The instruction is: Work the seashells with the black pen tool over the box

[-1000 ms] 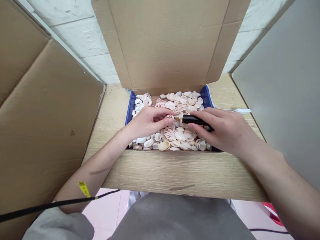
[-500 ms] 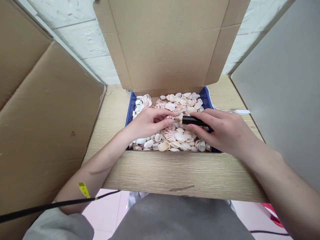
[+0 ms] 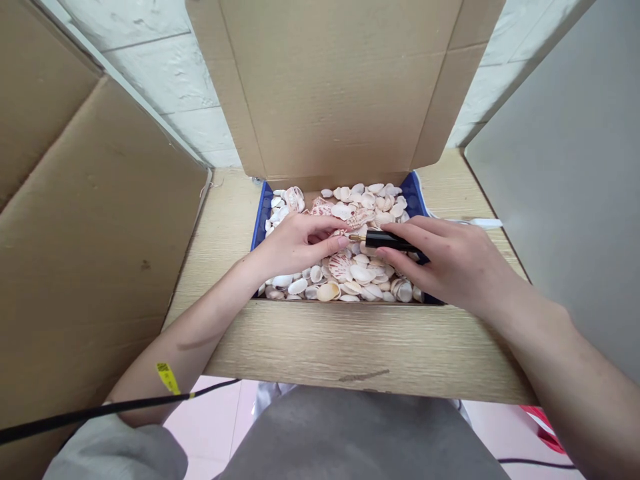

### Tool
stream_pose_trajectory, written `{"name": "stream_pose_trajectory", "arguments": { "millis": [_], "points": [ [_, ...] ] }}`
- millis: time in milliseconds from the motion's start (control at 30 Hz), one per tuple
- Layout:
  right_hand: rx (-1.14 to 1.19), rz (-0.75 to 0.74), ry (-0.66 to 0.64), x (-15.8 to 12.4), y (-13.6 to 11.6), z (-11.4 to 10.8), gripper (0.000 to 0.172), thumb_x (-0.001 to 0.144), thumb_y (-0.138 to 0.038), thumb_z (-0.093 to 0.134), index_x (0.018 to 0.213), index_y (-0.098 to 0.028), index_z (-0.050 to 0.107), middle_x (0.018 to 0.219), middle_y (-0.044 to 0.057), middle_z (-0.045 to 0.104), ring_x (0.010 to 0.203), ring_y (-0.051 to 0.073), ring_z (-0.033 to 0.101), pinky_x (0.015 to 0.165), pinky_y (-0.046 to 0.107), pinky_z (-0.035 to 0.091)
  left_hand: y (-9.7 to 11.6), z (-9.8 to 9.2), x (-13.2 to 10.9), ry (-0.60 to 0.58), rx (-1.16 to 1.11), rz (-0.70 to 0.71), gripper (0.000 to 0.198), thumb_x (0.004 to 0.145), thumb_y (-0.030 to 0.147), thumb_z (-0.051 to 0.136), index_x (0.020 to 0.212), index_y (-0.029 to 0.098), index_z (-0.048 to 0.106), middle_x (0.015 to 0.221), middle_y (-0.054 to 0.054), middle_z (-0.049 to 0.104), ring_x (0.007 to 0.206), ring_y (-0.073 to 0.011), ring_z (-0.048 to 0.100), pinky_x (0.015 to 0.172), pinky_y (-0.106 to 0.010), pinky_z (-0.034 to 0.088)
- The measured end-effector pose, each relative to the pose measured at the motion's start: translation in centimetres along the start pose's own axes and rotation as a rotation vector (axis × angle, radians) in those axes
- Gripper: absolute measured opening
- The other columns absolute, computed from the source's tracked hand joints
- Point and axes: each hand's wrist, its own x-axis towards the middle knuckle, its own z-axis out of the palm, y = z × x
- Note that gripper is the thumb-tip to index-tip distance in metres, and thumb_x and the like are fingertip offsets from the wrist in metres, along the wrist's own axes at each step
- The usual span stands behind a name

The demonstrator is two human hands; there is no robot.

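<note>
My right hand (image 3: 445,260) is closed around a small black hand drill (image 3: 384,240) with a brass-coloured chuck, which points left. Opposite it, my left hand (image 3: 305,245) pinches a seashell (image 3: 341,233) between thumb and fingers. The drill's tip meets the shell's edge or comes very near it; exactly where is too small to tell. Both hands are over an open box (image 3: 260,217) with blue side walls, full of white and cream shells. A striped scallop shell (image 3: 340,267) lies just below my left thumb. My left fingers hide most of the held shell.
The box's brown cardboard lid (image 3: 335,87) stands raised at the back against a white brick wall (image 3: 145,73). A cardboard panel (image 3: 110,220) borders the left and a grey panel (image 3: 560,167) the right. A black cable (image 3: 100,412) with a yellow tag crosses my left arm.
Almost nothing differs. The view has shifted very slightly, and both hands keep their places with the drill against or close to the shell.
</note>
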Motion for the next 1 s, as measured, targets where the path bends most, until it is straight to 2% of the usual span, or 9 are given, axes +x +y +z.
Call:
{"name": "stream_pose_trajectory", "arguments": {
  "millis": [267, 600, 1000],
  "points": [
    [0.004, 0.008, -0.012, 0.01, 0.01, 0.03, 0.027, 0.097, -0.037, 0.055, 0.103, -0.015, 0.069, 0.077, 0.005, 0.070, 0.061, 0.017, 0.061, 0.052, 0.029, 0.039, 0.08, -0.06, 0.00, 0.003, 0.028, -0.006, 0.041, 0.088, 0.043, 0.064, 0.112, 0.011, 0.074, 0.081, -0.008, 0.075, 0.062, -0.0130, 0.062, 0.055, -0.022, 0.045],
    [0.007, 0.051, -0.066, 0.07, 0.00, -0.14, 0.026, 0.098, -0.040, 0.052, 0.102, -0.019, 0.068, 0.079, 0.004, 0.071, 0.063, 0.017, 0.062, 0.053, 0.029, 0.040, -0.07, -0.01, 0.03, 0.006, 0.007, 0.005, 0.040, 0.088, 0.044, 0.064, 0.112, 0.013, 0.074, 0.086, -0.008, 0.077, 0.066, -0.0140, 0.065, 0.058, -0.022, 0.048],
    [0.016, 0.043, -0.028, -0.06, -0.06, 0.05, 0.027, 0.098, -0.039, 0.052, 0.103, -0.018, 0.068, 0.079, 0.005, 0.070, 0.065, 0.017, 0.062, 0.055, 0.029, 0.040, 0.08, 0.05, 0.05, -0.006, -0.047, 0.011, 0.042, 0.089, 0.042, 0.064, 0.116, 0.012, 0.073, 0.090, -0.009, 0.077, 0.069, -0.0144, 0.068, 0.060, -0.022, 0.051]
  ]
}}
